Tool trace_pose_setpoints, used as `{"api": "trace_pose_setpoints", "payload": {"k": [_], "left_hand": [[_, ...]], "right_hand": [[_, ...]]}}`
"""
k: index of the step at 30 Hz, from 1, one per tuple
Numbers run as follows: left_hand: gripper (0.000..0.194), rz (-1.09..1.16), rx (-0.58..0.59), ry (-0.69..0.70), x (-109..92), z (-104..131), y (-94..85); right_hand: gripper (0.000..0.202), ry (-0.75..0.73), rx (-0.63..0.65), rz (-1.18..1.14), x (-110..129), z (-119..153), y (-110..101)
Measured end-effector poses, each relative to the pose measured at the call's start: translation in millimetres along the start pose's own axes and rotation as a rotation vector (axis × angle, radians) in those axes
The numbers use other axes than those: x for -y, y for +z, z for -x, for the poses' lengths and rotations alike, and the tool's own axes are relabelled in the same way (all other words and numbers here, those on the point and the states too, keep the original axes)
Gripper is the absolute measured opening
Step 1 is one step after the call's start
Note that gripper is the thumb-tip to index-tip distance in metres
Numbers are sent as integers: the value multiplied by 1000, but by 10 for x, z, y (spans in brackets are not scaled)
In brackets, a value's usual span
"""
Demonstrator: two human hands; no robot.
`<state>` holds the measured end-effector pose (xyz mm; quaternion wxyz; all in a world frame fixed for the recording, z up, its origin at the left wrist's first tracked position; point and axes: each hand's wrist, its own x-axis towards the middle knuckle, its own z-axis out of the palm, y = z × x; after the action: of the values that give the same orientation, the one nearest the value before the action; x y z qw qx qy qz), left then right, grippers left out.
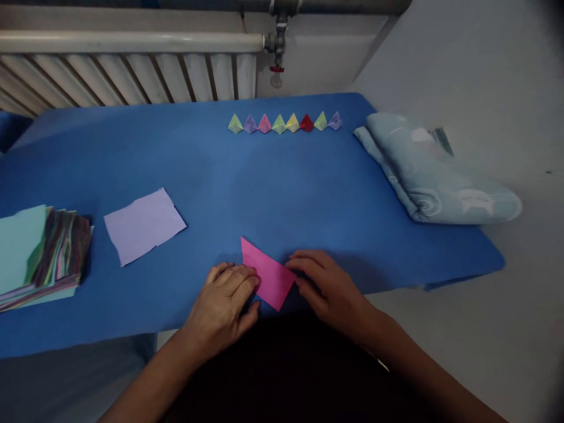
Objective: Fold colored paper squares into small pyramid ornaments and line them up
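A folded sheet of pink paper [273,276] lies near the front edge of the blue-covered table, one corner pointing away from me. My left hand [224,299] rests on its left side, curled fingers pressing the paper down and the thumb close to the lower edge. At the right corner, my right hand [330,288] has the paper between thumb and forefinger. To the left of my hands lies a flat lilac sheet [144,226] with uneven edges.
A stack of coloured paper [39,252] sits at the far left. Along the back stands a row of several small folded paper pieces [279,124]. A folded light-blue blanket [440,176] lies on the right. Behind the blue table [198,170] are a radiator [132,70] and a valve [277,50].
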<state>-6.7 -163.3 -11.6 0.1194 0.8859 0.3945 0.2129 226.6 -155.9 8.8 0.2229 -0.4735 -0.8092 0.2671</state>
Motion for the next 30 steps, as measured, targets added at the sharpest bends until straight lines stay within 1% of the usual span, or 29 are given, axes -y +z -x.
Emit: {"api": "trace_pose_setpoints", "payload": {"k": [1,3,5,7,10,14,18,23,30], "left_hand": [[29,3,0,-2,1,3,2],[27,5,-2,-9,7,4,7],[28,5,-1,-10,12,0,6],[30,11,7,-9,12,-6,-2],[30,15,5,-5,7,-13,-12],[29,14,-23,4,10,-10,6],[22,-18,-47,14,27,-7,44],[18,-64,-95,53,42,-10,72],[12,-63,-136,24,37,-11,113]], "right_hand": [[28,-60,1,26,-13,17,1],[31,-162,55,97,-40,45,9],[34,-206,101,169,-70,66,32],[34,-227,109,218,-103,80,75],[29,-273,69,243,-156,91,155],[21,-307,-46,225,-200,88,223],[20,-308,-67,211,-200,72,228],[20,-226,-106,214,-191,89,224],[14,-123,-186,171,-199,131,241]]}}
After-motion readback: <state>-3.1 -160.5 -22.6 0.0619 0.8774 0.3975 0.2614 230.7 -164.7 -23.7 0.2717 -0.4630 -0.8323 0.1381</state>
